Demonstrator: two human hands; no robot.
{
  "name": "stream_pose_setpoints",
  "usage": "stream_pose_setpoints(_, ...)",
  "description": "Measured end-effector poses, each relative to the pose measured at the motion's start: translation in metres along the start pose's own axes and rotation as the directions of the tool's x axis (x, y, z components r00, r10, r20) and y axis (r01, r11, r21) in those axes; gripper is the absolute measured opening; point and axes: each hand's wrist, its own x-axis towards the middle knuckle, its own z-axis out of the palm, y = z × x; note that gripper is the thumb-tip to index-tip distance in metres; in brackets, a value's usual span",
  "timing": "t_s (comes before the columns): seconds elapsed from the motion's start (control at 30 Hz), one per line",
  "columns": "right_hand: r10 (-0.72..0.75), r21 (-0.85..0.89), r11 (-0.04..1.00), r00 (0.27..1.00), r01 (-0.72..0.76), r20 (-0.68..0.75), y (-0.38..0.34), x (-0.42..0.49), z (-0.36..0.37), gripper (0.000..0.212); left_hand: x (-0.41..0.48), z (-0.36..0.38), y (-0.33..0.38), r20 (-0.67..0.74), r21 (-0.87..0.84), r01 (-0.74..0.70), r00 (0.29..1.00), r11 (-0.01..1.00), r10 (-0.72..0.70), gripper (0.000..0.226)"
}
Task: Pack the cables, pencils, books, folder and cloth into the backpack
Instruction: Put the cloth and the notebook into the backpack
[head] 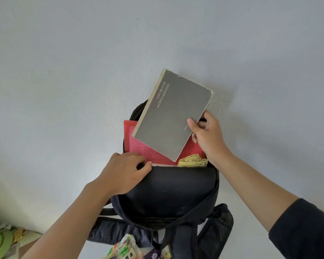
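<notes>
Head view: your right hand pinches the grey book by its right edge, long axis tilted, near corner over the black backpack mouth. Your left hand grips the rim. Red folder and yellow cloth sit inside; deeper contents are hidden.

A black backpack stands on the white surface. Colourful packets lie at the near edge, against its straps.
</notes>
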Motion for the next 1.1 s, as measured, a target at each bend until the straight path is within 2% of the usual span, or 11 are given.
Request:
stream_pose_setpoints(0.13,0.044,0.013,0.999,0.999,-0.044,0.027,0.002,-0.020,-0.003,0.013,-0.005,-0.003,0.003,0.100,0.034,-0.013,0.995,0.999,0.009,0.078)
stream_pose_setpoints(0.27,-0.005,0.037,0.999,1.000,0.004,0.029,0.005,-0.025,-0.002,0.013,-0.014,-0.003,0.001,0.202,-0.046,0.083,0.977,0.995,-0.072,0.057)
stream_pose_setpoints(0.37,-0.024,0.030,0.999,0.997,0.022,0.072,0.006,-0.024,-0.004,0.016,-0.014,-0.007,0.007,0.273,0.008,0.131,0.953,0.991,-0.128,0.048)
stream_pose_setpoints(0.47,-0.031,-0.027,0.999,0.989,0.036,0.143,0.011,-0.031,-0.003,0.022,-0.020,0.000,0.011,0.258,0.087,0.118,0.956,0.989,-0.137,0.043)
stream_pose_setpoints(0.6,-0.035,0.015,0.999,0.984,0.033,0.176,0.012,-0.039,-0.008,0.021,-0.032,0.011,0.007,0.216,0.066,0.168,0.960,0.984,-0.178,0.043)
stream_pose_setpoints(0.67,-0.012,0.061,0.998,0.984,0.001,0.177,0.013,-0.041,-0.011,0.020,-0.037,0.016,0.007,0.210,0.104,0.155,0.962,0.982,-0.174,0.052)
stream_pose_setpoints(0.73,-0.002,0.040,0.999,0.979,-0.007,0.203,0.014,-0.043,-0.012,0.019,-0.039,0.019,0.008,0.185,0.122,0.133,0.971,0.984,-0.154,0.071)
stream_pose_setpoints(0.83,-0.020,-0.047,0.998,0.972,0.032,0.232,0.014,-0.043,-0.007,0.018,-0.040,0.023,0.006,0.194,0.066,0.108,0.974,0.992,-0.118,0.084)
stream_pose_setpoints(0.97,-0.093,-0.160,0.979,0.974,0.128,0.207,0.017,-0.038,0.000,0.026,-0.039,0.025,-0.003,0.239,-0.078,0.099,0.968,0.992,-0.078,0.079)
stream_pose_setpoints(1.1,-0.115,-0.200,0.967,0.968,0.160,0.223,0.021,-0.038,0.005,0.024,-0.039,0.017,-0.005,0.313,-0.167,0.124,0.947,0.978,-0.066,0.082)
